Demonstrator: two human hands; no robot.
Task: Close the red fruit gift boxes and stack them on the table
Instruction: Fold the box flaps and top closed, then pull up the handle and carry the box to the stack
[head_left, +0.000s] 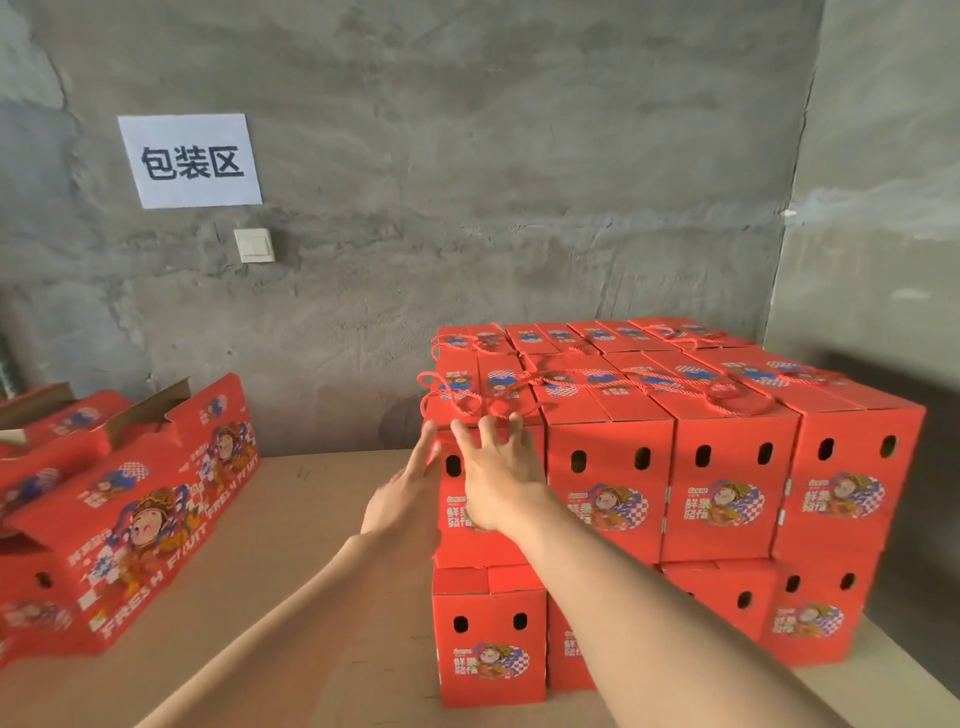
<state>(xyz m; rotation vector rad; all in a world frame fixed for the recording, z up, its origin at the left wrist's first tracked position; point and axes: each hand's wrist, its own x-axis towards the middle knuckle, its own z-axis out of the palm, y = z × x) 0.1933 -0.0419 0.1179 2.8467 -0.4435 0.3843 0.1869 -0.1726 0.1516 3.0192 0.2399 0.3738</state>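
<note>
A two-layer stack of closed red fruit gift boxes (727, 499) with red rope handles stands on the table (291, 545) at the right. Both my hands are at the near-left box of the upper layer (467, 400). My left hand (402, 501) lies with straight fingers against that box's left front corner. My right hand (498, 483) is spread flat on its front face, fingertips at the top edge near the rope handle. Neither hand holds anything.
Several flattened or open red gift boxes (130, 514) lie in a pile at the table's left. A concrete wall stands behind, with a white paper sign (189, 161) and a light switch (253, 245). The table's right edge runs close beside the stack.
</note>
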